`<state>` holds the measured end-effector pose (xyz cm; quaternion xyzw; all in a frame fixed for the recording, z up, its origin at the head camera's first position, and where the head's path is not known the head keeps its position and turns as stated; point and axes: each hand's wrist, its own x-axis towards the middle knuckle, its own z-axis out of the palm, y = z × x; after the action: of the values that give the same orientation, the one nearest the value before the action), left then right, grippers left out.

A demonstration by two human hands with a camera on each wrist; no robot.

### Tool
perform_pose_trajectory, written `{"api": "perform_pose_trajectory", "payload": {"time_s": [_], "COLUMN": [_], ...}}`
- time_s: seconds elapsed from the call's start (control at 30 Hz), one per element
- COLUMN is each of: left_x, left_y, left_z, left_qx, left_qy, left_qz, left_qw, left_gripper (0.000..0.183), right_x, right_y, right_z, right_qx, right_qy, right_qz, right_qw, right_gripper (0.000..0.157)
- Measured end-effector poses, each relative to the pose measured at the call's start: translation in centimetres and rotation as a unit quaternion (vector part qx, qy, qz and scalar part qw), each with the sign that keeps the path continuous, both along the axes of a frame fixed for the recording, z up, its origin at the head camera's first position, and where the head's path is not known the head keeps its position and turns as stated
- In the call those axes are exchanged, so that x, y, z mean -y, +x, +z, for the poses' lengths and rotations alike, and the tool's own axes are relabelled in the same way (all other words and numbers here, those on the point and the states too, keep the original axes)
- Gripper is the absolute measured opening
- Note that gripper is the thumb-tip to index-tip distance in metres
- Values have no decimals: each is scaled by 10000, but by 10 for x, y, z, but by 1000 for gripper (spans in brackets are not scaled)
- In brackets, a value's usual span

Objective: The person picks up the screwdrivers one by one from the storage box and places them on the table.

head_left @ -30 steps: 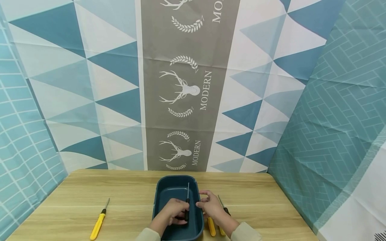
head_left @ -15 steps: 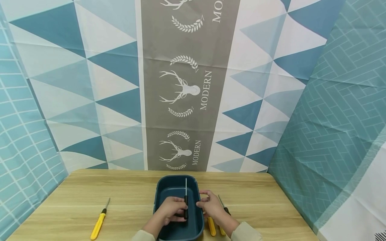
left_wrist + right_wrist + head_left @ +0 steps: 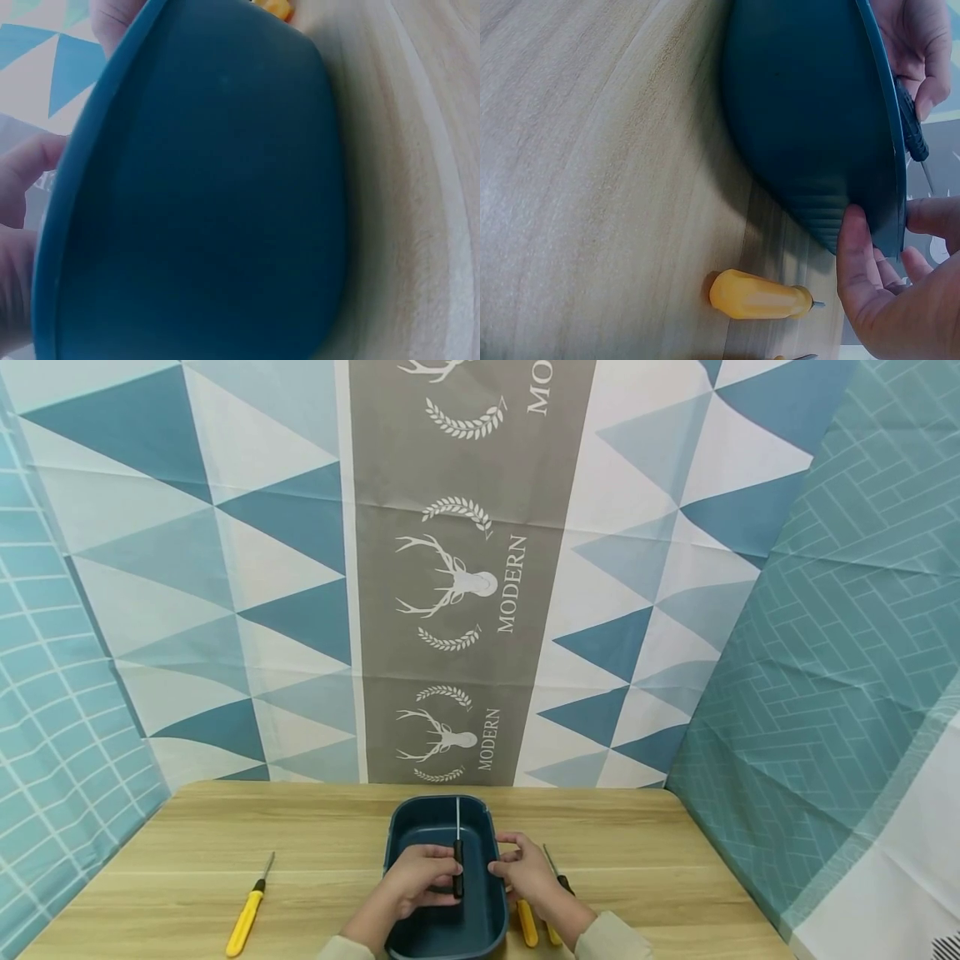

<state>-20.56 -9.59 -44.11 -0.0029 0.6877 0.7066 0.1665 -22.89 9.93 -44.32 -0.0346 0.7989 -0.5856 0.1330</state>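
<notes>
In the head view my left hand (image 3: pixel 422 872) pinches the black handle of a screwdriver (image 3: pixel 458 867) between thumb and fingers. Its thin metal shaft points toward the far end of the dark blue bin (image 3: pixel 442 935), and the tool is over the bin's inside. My right hand (image 3: pixel 528 872) grips the bin's right wall, thumb inside the rim and fingers outside. The right wrist view shows the same grip by the right hand (image 3: pixel 900 300), with the ribbed black handle (image 3: pixel 911 124) just past the rim. In the left wrist view the bin's outer wall (image 3: pixel 202 187) hides the screwdriver.
One yellow-handled screwdriver (image 3: pixel 243 922) lies on the wooden table (image 3: pixel 330 852) to the left. Right of the bin are two more yellow handles (image 3: pixel 527 927), partly covered by my right hand and forearm. Patterned cloth (image 3: pixel 450 652) hangs behind the table.
My left hand and the black-handled screwdriver have shifted left and slightly upward in the head view, with the shaft swinging a little leftward. My right hand and the bin stay in place.
</notes>
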Motion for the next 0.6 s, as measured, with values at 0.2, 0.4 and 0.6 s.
{"api": "perform_pose_trajectory", "payload": {"time_s": [0.2, 0.4, 0.6], "left_x": [4, 9, 14], "left_y": [3, 5, 7], "left_z": [4, 6, 9], "left_qx": [25, -51, -152], "left_qy": [-82, -129, -140], "left_qz": [-35, -76, -89], "left_qw": [10000, 9999, 9997], "left_gripper": [44, 42, 45], "right_x": [0, -2, -2], "right_y": [0, 1, 0], "right_z": [-1, -2, -2], "right_qx": [-41, -85, -84], "right_qy": [-45, -95, -129], "right_qz": [37, 104, 98], "right_qw": [10000, 9999, 9998], "right_gripper": [45, 46, 47]}}
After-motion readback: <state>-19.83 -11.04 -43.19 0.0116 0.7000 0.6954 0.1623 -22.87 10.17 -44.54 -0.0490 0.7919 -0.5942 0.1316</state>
